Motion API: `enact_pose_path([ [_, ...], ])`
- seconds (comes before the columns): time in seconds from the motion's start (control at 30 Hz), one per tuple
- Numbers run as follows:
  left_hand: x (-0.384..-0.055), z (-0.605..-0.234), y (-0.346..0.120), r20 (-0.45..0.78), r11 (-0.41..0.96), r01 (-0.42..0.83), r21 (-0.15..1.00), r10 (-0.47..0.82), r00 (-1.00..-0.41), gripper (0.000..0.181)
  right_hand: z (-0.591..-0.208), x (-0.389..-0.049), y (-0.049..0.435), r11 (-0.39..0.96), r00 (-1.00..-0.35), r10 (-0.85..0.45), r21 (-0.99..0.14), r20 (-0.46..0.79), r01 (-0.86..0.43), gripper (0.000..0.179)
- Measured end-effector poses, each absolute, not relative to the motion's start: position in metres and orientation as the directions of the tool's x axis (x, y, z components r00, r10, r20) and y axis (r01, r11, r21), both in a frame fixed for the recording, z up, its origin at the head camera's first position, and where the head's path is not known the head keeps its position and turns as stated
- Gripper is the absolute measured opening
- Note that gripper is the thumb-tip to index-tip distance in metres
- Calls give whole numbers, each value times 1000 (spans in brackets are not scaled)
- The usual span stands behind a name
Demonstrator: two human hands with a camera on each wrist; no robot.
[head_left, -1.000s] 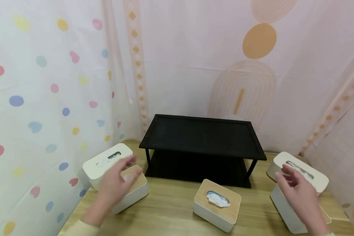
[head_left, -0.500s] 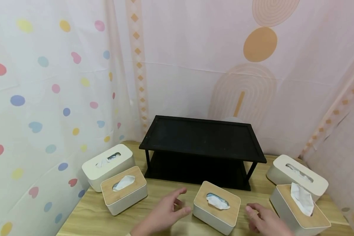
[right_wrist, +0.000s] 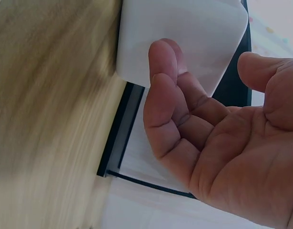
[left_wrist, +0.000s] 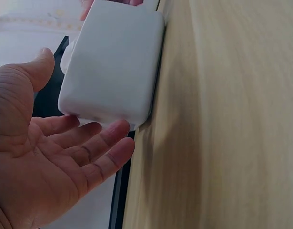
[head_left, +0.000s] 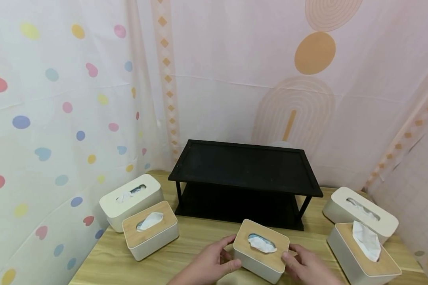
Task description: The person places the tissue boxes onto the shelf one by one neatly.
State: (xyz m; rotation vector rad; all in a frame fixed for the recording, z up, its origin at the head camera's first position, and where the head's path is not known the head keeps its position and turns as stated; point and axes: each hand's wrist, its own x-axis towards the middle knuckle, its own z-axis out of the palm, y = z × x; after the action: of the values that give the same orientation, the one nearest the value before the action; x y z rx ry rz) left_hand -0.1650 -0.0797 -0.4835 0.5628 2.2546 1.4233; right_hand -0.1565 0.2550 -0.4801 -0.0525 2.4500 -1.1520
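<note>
A tissue box (head_left: 258, 256) with a white body and wood-look lid stands at the front middle of the table, a tissue showing in its oval slot. My left hand (head_left: 211, 262) is at its left end, fingertips right at the edge and thumb apart from the box. In the left wrist view those fingers (left_wrist: 96, 148) are only slightly bent by the white wall. My right hand (head_left: 306, 264) is at the opposite end, with fingertips against the side and the thumb overlapping the lid's corner. The right wrist view shows the fingers (right_wrist: 163, 102) loosely bent in front of the box wall.
A black two-tier rack (head_left: 244, 164) stands behind. Left are an all-white tissue box (head_left: 128, 206) and a wood-lidded one (head_left: 153, 239). At the right, another white box (head_left: 342, 209) stands behind a wood-lidded box (head_left: 353, 253). Curtains (head_left: 228, 99) enclose the wooden table (head_left: 107, 261).
Both hands have come inward from the outer boxes to the two ends of the middle tissue box. The box has shifted very slightly left in the last half second.
</note>
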Motion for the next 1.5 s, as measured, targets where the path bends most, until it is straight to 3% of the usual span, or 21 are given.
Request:
enact_pose_path([
  [0.17, -163, -485, -81, -152, 402, 85, 912, 521, -840, 78, -496, -165, 257, 658, -909, -264, -749, -321, 74, 87],
  [0.23, -163, -486, -83, -153, 402, 79, 912, 514, -844, 79, -486, -163, 248, 692, -910, -260, -720, -322, 57, 88],
  [0.43, -161, -491, -88, -138, 375, 59, 925, 478, -868, 81, -475, -160, 227, 689, -935, -197, -720, -293, 80, 86],
  [0.77, -156, -497, -93, -107, 261, -5, 965, 377, -920, 83, -468, -159, 205, 629, -938, -207, -772, -279, 90, 85],
  [1.13, -159, -504, -106, -15, 227, 53, 972, 290, -957, 70, -481, -170, 198, 317, -911, -294, -928, -291, 194, 88],
  [1.3, -161, -502, -113, -48, 204, 11, 979, 283, -958, 73, -487, -175, 199, 159, -880, -379, -957, -287, 244, 88],
  [1.5, -163, -502, -120, -111, 180, -66, 981, 251, -961, 73, -491, -180, 196, 107, -859, -417, -954, -298, 279, 87],
])
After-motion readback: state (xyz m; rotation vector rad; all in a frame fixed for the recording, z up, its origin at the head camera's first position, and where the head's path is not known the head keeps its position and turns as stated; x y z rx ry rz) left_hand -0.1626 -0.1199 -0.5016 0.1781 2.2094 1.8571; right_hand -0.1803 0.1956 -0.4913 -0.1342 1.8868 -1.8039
